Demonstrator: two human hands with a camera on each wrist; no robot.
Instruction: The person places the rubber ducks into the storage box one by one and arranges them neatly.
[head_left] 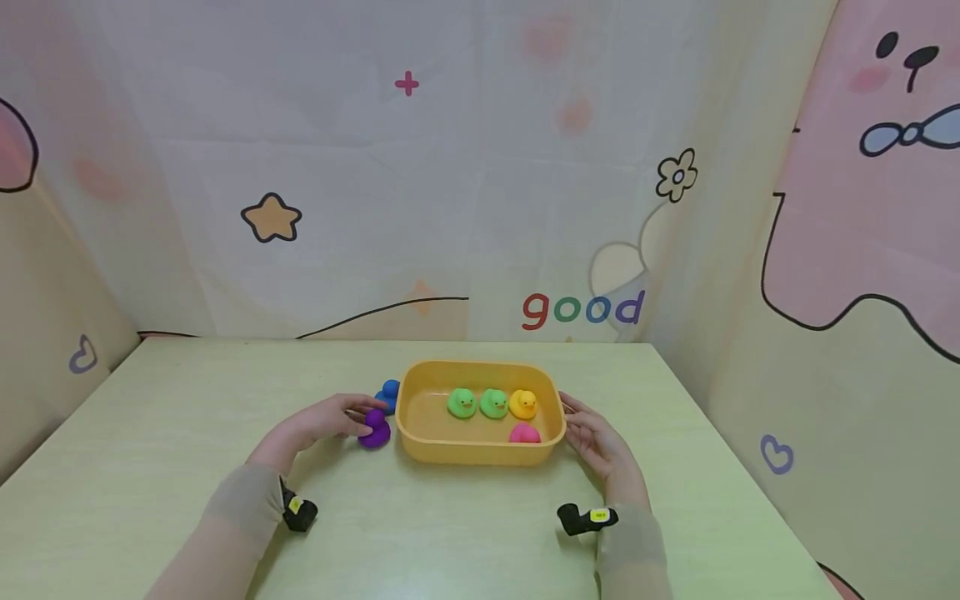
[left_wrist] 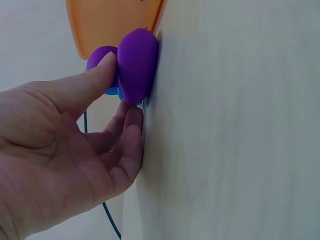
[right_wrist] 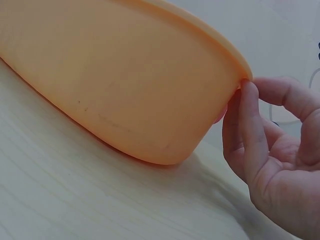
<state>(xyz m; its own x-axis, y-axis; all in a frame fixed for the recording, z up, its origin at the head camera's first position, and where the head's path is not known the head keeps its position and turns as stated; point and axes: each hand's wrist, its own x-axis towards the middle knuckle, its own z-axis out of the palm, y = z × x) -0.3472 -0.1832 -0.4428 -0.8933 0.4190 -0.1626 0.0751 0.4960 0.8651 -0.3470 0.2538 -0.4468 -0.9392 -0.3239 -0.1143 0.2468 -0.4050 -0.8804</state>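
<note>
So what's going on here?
A person's left hand pinches a purple toy duck beside a rounded yellow-orange plastic tub, while the right hand holds the tub's rim. Two green toy ducks, a yellow toy duck and a partly hidden pink toy sit inside; a blue toy is outside, by the left end.

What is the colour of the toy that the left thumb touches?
The toy is purple; the left wrist view shows it best.

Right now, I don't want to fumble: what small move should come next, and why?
I'd probably lift the purple duck over the left rim of the tub: the left hand grips it, it is just outside that end, and the green ducks are inside.
</note>
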